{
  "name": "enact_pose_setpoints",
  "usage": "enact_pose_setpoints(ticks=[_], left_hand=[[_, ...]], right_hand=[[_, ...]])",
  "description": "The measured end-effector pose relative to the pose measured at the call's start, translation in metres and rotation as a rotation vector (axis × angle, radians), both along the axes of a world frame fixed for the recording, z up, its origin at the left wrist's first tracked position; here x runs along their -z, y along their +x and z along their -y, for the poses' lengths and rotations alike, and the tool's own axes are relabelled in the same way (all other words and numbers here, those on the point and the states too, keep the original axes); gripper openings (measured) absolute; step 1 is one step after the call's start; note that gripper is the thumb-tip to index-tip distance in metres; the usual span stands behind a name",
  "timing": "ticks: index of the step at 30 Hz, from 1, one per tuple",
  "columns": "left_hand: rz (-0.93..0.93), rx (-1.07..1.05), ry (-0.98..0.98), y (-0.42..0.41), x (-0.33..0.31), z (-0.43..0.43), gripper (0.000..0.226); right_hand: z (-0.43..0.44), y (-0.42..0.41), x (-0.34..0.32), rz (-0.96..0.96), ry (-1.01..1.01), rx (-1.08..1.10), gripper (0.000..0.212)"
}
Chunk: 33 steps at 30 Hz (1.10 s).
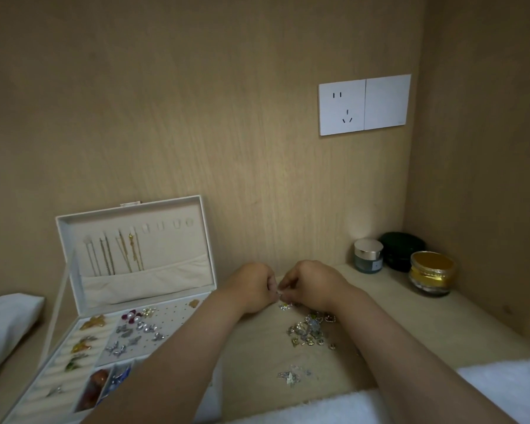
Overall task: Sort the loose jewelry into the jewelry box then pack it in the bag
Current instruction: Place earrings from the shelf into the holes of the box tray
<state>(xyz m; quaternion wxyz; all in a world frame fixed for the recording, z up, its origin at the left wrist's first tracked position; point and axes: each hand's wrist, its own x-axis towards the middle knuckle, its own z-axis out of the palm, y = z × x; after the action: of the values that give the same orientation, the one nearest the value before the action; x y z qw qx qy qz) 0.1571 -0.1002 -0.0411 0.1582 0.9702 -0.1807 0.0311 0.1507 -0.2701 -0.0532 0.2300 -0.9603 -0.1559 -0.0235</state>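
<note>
Both hands met over the middle of the wooden bench (441, 316), knuckles up. The left hand (254, 286) and the right hand (312, 283) had their fingertips curled in and pinched together on one small silvery piece (278, 292); what kind of piece it was, I could not tell.

Just below the right hand, toward five o'clock, the loose jewelry (312, 328) lay in a scattered heap on the bench, with a smaller silver cluster (291, 376) apart from it at six o'clock.

At about eight o'clock from the hands the jewelry box (74, 304) stood open, its lid upright with chains (117, 255) hanging inside and its tray partly filled.

Off at three o'clock, by the corner, sat a silver-lidded jar (368, 255), a dark green case (403, 249) and a gold jar (431, 272). A wall socket (341, 107) was up at one o'clock.
</note>
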Motion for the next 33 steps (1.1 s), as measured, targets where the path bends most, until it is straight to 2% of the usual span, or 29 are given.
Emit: enact_pose_setpoints(ticks=[4, 6, 10, 12, 21, 24, 28, 33], left_hand=[[0.035, -0.016, -0.143, -0.007, -0.016, -0.010, 0.017], [0.067, -0.026, -0.209, -0.015, -0.026, -0.018, 0.020], [0.133, -0.050, -0.310, -0.038, -0.044, -0.038, 0.016], [0.149, -0.044, -0.375, -0.051, -0.052, -0.049, 0.010], [0.208, -0.071, -0.473, -0.091, -0.073, -0.111, 0.014], [0.183, -0.070, -0.548, -0.097, -0.071, -0.128, 0.017], [0.156, -0.020, -0.579, -0.097, -0.069, -0.142, 0.015], [0.194, -0.008, -0.626, -0.090, -0.074, -0.154, 0.016]], right_hand=[[-0.005, -0.002, -0.005, -0.082, 0.353, -0.039, 0.002], [-0.008, -0.005, -0.011, -0.116, 0.493, -0.063, 0.009], [-0.023, -0.017, -0.031, -0.160, 0.647, -0.154, 0.009], [-0.032, -0.024, -0.040, -0.166, 0.672, -0.188, 0.009], [-0.069, -0.047, -0.060, -0.278, 0.726, -0.374, 0.013], [-0.083, -0.053, -0.059, -0.317, 0.750, -0.362, 0.015], [-0.111, -0.060, -0.060, -0.226, 0.678, -0.324, 0.017], [-0.141, -0.057, -0.070, -0.229, 0.778, -0.318, 0.012]])
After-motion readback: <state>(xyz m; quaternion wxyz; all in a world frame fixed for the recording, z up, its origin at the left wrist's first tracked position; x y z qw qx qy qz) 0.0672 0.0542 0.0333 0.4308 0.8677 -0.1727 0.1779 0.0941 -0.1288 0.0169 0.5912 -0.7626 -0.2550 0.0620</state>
